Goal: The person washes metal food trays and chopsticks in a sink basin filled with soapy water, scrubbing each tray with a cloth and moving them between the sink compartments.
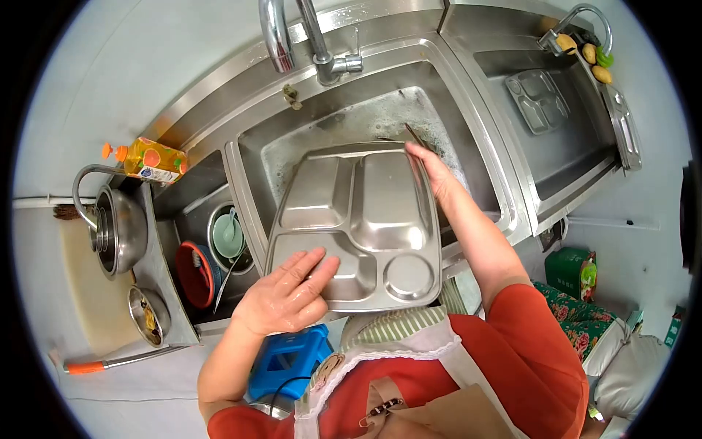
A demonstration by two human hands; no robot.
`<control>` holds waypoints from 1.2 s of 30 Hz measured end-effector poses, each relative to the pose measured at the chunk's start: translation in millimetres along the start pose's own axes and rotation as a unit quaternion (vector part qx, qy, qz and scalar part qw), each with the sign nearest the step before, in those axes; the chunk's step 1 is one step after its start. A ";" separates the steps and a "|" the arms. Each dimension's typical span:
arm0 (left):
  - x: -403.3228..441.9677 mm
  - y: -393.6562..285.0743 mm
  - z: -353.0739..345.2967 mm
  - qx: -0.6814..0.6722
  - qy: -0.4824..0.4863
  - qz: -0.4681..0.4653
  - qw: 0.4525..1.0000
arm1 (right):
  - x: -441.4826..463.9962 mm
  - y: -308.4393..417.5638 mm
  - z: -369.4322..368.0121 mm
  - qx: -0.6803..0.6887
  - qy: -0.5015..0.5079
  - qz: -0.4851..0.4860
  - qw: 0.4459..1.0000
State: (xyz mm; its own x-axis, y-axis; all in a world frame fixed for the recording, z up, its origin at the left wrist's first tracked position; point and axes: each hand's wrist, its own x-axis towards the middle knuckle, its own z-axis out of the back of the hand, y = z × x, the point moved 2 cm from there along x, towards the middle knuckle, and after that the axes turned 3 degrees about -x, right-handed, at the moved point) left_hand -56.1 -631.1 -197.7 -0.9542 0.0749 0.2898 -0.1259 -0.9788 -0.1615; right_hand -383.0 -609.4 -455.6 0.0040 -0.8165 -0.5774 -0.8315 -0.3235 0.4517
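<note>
A steel compartment tray [387, 197] is tilted over the front of the middle sink, its raised compartment undersides facing me. My right hand [433, 170] grips its upper right edge, with the fingers partly hidden behind it. My left hand [291, 291] lies wet on the tray's lower left part, fingers spread; whether its thumb holds the edge is hidden. Behind the tray, the middle sink [252, 150] contains foamy water [373, 110]. A thin dark utensil [417, 135] sticks up near my right hand.
Above the sink is a faucet [329, 67]. Another tray [537, 101] lies in the right sink [585, 161]. At left are a red bowl [196, 282], green bowls [228, 234], steel bowls [131, 230] and an orange bottle [155, 159]. A blue stool [289, 360] stands below.
</note>
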 end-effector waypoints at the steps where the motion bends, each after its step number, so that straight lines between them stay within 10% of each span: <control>1: -6.8 -0.1 -1.7 0.021 0.017 -0.006 1.000 | -5.4 -4.6 -0.8 -0.031 0.026 -0.027 0.999; 5: -29.9 7.5 -11.7 0.103 -0.220 0.295 0.924 | -7.6 -23.3 -14.2 0.056 -0.002 0.040 0.998; 7: -30.5 8.4 -34.7 -0.116 -0.479 0.435 0.754 | -4.4 -37.2 -19.5 0.082 -0.007 0.066 0.994; 9: -50.0 3.3 -66.1 -0.492 -0.586 0.509 0.395 | -1.3 -49.6 -19.5 0.095 0.003 0.086 0.992; 13: -45.3 -10.0 -71.3 -0.629 -0.625 0.394 0.242 | -0.8 -68.8 -26.0 0.065 -0.032 0.080 0.994; 16: -73.7 -4.9 -87.4 -0.536 -0.537 0.523 0.387 | 0.7 -78.6 -27.7 -0.007 -0.073 0.064 0.995; 20: -83.1 1.2 -76.8 -0.554 -0.555 0.517 0.345 | 9.9 -78.1 -1.9 -0.320 -0.193 0.084 0.924; 23: -85.1 6.8 -74.5 -0.560 -0.554 0.498 0.362 | 13.7 -80.9 14.4 -0.691 -0.284 0.162 0.645; 26: -83.2 14.4 -77.3 -0.558 -0.556 0.495 0.367 | 29.3 -86.9 48.2 -0.757 -0.187 0.049 0.624; 27: -82.6 16.9 -80.1 -0.553 -0.550 0.509 0.366 | 54.0 -95.8 79.3 -0.606 -0.201 -0.041 0.768; 28: -83.0 18.9 -82.4 -0.548 -0.542 0.523 0.364 | 46.9 -94.5 69.3 -0.607 -0.201 -0.043 0.768; 32: -76.9 27.2 -93.4 -0.557 -0.539 0.527 0.350 | -6.5 -71.8 -28.8 -0.353 -0.163 0.271 0.881; 36: -53.4 31.1 -99.0 -0.585 -0.511 0.504 0.376 | -65.9 -54.8 -133.9 -0.461 -0.048 0.409 0.786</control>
State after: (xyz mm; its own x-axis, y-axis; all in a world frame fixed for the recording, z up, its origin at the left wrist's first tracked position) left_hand -35.9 -646.7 -311.6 -0.1492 -0.9208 -0.3605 -0.4445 0.3881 -0.8074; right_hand -263.3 -601.9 -351.3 -0.4006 -0.9064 0.1338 0.2228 0.0453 0.9738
